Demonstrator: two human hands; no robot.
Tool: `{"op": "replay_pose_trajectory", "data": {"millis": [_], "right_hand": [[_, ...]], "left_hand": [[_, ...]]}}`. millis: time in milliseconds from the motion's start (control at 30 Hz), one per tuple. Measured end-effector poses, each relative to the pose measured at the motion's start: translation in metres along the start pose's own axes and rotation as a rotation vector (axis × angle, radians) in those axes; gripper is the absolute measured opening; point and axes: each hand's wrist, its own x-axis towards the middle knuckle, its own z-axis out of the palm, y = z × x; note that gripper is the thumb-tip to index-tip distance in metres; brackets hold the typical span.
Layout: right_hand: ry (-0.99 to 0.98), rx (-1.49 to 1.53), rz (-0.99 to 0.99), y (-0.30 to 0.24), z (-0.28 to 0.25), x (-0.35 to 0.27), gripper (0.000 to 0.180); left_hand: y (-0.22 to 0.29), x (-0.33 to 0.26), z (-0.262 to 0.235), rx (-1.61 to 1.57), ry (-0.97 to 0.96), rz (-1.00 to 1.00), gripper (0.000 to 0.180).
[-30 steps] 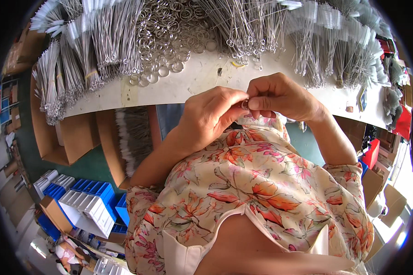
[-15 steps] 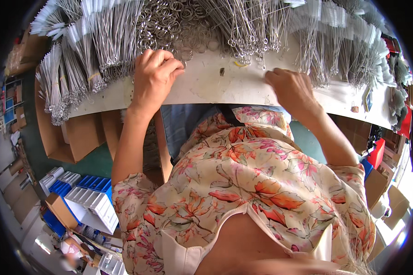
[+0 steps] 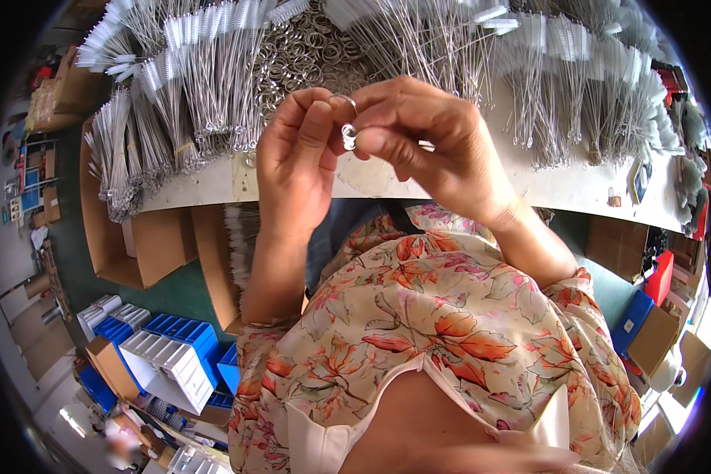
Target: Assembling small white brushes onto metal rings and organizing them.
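My left hand (image 3: 296,162) and my right hand (image 3: 426,142) are raised together in front of the workbench (image 3: 371,178). Both pinch a small metal split ring (image 3: 347,136) between thumbs and fingertips; a second thin ring edge shows just above it at my left fingertips. Behind the hands lies a heap of loose metal rings (image 3: 308,47). Bundles of thin wire brushes with white bristle tips (image 3: 205,87) fan out across the bench on both sides.
More wire brush bundles (image 3: 600,87) cover the right of the bench. Cardboard boxes (image 3: 158,245) stand under the bench, one holding brushes. Blue and white plastic bins (image 3: 166,355) sit on the green floor at lower left. A red box (image 3: 660,276) stands at right.
Half a second ago my left hand reached into the ring heap and my right hand rested on the bench. Now both hands have come together, raised, holding a ring.
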Motion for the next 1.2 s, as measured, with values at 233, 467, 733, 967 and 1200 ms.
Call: {"op": "replay_pose_trajectory", "data": {"millis": [233,467,733,967,1200], "right_hand": [[0.008,-0.124,-0.202,0.000,0.005,-0.008,0.009],[-0.102,0.147,0.052,-0.012,-0.005,-0.011,0.004],[-0.015,-0.531,-0.650,-0.006,-0.005,-0.017,0.024],[-0.020,-0.690,-0.765,0.002,-0.005,-0.018,0.021],[-0.033,-0.016,-0.062,-0.014,-0.012,-0.013,0.011]], "left_hand": [[0.003,-0.005,0.009,0.081,0.030,0.115,0.019],[0.014,-0.008,0.019,1.085,-0.104,0.896,0.018],[0.029,-0.010,0.002,-0.081,-0.275,-0.165,0.017],[0.043,-0.018,0.012,0.449,-0.256,0.069,0.025],[0.026,-0.016,0.010,0.940,-0.092,0.735,0.033]]}}
